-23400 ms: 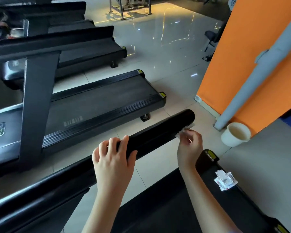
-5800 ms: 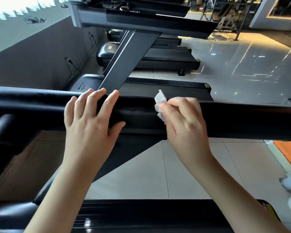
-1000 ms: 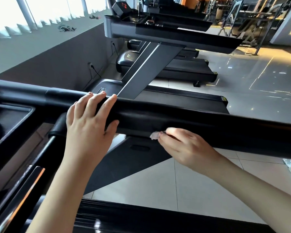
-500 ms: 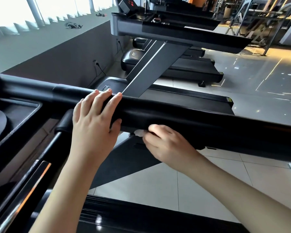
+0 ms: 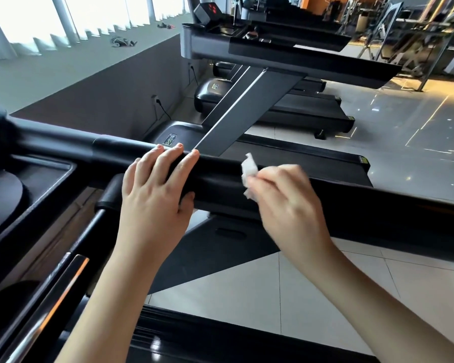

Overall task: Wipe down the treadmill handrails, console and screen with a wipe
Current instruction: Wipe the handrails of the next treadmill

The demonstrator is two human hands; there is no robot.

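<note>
A thick black handrail (image 5: 351,205) runs across the view from the console at the left to the right edge. My left hand (image 5: 157,195) grips it, fingers draped over the top and thumb under it. My right hand (image 5: 281,203), motion-blurred, pinches a small crumpled white wipe (image 5: 249,171) against the near face of the handrail, just right of my left hand. The console's black tray (image 5: 37,184) with a round cup recess shows at the left. The screen is out of view.
A shorter padded grip (image 5: 110,192) and a chrome bar (image 5: 50,305) sit below the tray at lower left. The neighbouring treadmill (image 5: 286,58) stands beyond the handrail, more machines behind it. Tiled floor (image 5: 273,292) lies below, the running deck's edge (image 5: 220,341) at the bottom.
My right hand has come up from the underside of the handrail onto its near face and shifted right, and the wipe now shows above my fingers. My left hand keeps its grip.
</note>
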